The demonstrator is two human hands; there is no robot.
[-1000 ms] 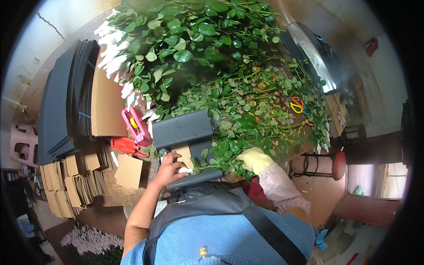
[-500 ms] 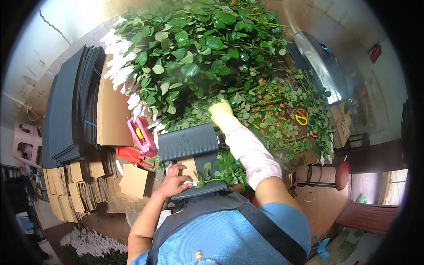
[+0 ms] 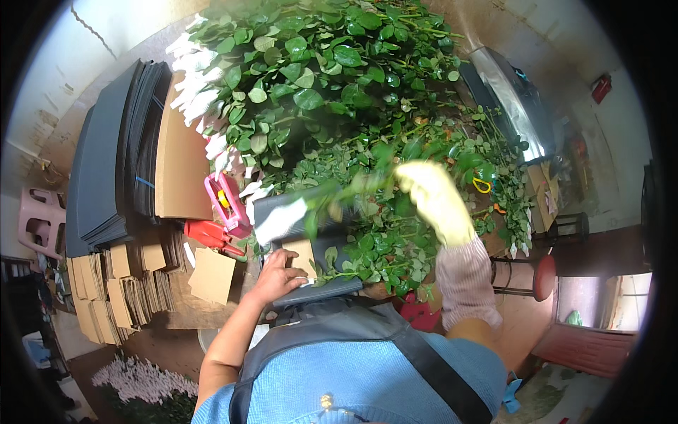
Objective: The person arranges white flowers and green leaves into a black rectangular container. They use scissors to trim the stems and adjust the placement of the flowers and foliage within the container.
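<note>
My bare left hand point(image 3: 279, 275) lies with fingers spread on a small brown cardboard piece point(image 3: 302, 256), its thumb by a white-sleeved bud. These rest on a dark corrugated sheet point(image 3: 325, 288), where a leafy stem point(image 3: 346, 267) also lies. In a yellow glove, my right hand point(image 3: 427, 185) is closed around a rose stem point(image 3: 353, 189), blurred by motion. That stem's white-sleeved head point(image 3: 282, 219) points left, above the dark sheet and just beyond my left hand. A large heap of leafy rose stems point(image 3: 311, 78) covers the far table, white-sleeved heads point(image 3: 191, 92) to the left.
Dark sheets point(image 3: 113, 148) stand stacked at left, beside a brown board point(image 3: 182, 155). Nearer are a pink tape dispenser point(image 3: 229, 205), a red tool point(image 3: 208, 234) and cardboard pieces point(image 3: 127, 297). Yellow-handled scissors point(image 3: 482, 185) lie among stems at right. A red-topped stool point(image 3: 543, 278) stands right.
My right hand has come out of the heap, moving right and nearer, with a rose stem now in it. My left hand stays nearly in place on the cardboard.
</note>
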